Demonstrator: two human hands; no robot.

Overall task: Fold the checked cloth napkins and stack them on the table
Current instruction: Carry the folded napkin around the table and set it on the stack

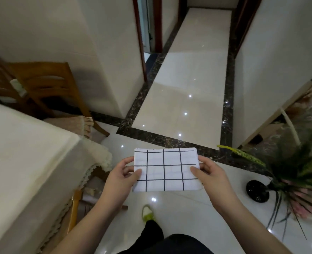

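- 2 hands hold 1 folded checked napkin (167,169) in mid-air: left hand (123,177) pinches its left edge, right hand (209,176) its right edge.
- Table (23,143) lies left of the left hand.
- Risk: loosening either pinch could let the folded layers slip open before it is set down.

One folded checked napkin (167,169), white with black lines; two hands on it, left hand (123,177) and right hand (209,175); one table (23,153) with white cloth; two wooden chairs (47,88); one plant (298,169) in one black pot (256,191); one green-and-white shoe (147,213).
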